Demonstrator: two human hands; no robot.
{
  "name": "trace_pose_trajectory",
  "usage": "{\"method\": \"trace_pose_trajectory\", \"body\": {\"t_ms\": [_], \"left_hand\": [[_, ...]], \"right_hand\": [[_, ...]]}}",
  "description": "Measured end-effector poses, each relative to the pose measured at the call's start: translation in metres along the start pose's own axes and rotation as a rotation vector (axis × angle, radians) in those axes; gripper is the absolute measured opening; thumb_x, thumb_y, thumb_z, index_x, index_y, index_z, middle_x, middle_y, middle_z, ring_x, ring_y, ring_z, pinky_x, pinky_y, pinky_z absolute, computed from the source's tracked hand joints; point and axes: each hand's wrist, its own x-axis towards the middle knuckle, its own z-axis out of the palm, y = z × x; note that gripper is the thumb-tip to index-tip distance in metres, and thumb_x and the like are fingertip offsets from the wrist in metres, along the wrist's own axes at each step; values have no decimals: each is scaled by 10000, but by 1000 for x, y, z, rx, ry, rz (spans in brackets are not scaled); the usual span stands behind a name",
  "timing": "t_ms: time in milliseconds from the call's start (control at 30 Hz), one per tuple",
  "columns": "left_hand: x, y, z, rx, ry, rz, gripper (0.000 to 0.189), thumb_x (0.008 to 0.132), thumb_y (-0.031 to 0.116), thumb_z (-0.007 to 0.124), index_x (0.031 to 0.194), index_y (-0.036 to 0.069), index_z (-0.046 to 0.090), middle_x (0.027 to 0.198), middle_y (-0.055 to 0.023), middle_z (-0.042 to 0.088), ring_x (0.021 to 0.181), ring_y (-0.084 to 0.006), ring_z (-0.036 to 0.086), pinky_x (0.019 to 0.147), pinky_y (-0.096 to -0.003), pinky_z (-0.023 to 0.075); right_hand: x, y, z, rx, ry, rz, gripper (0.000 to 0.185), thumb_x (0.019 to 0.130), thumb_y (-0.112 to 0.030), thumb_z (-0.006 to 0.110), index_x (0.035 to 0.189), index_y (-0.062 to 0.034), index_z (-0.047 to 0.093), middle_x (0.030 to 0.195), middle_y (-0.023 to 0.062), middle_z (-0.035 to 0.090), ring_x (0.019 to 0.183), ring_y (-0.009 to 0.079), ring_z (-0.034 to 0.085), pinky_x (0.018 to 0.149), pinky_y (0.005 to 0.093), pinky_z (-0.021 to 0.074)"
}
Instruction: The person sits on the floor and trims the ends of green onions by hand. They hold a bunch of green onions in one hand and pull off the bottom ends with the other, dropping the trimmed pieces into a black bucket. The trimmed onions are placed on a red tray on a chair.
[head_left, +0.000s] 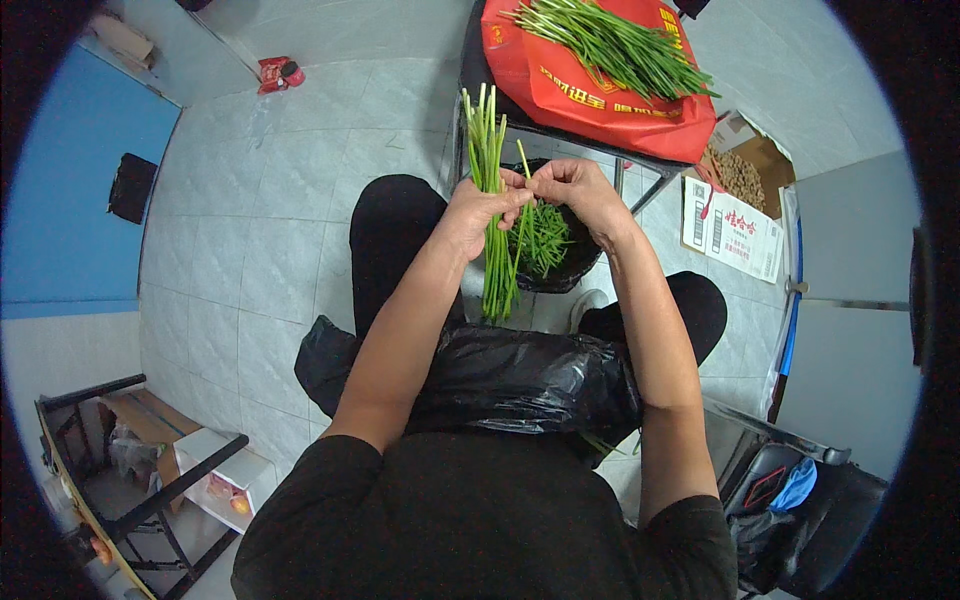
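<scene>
My left hand (474, 214) is closed around an upright bunch of long green stalks (498, 277), probably garlic chive stems, with pale ends up. Beside it, my right hand (576, 184) pinches a single stalk (523, 156) between thumb and forefinger. The fingertips of both hands meet at that stalk. Below them stands a bin lined with a black plastic bag (559, 285), holding short green pieces (546, 236). A larger bundle of similar stalks (622, 49) lies on a red bag with yellow writing (525, 79), beyond my hands.
The red bag rests on a metal-framed seat (660, 184). A cardboard box of brown nuts (739, 176) sits to its right. Black plastic (525, 379) covers my lap. At lower right is a black chair (832, 499) with a blue cloth item (795, 484); a metal rack (180, 480) stands lower left.
</scene>
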Motion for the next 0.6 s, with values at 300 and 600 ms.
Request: {"method": "trace_pose_trajectory", "body": {"t_ms": [300, 600], "left_hand": [[-1, 4, 3, 134, 69, 75, 267, 728, 83, 673, 942, -31, 564, 709, -45, 580, 540, -67, 471, 474, -198, 347], [1, 3, 2, 154, 163, 78, 192, 726, 44, 657, 886, -24, 575, 663, -23, 550, 504, -77, 462, 463, -206, 345]], "right_hand": [[3, 7, -7, -203, 10, -56, 157, 780, -138, 632, 720, 6, 615, 642, -14, 561, 602, 58, 460, 553, 237, 399], [2, 4, -6, -269, 163, -189, 186, 777, -160, 628, 750, 23, 614, 673, 19, 592, 635, 75, 517, 592, 246, 436]]}}
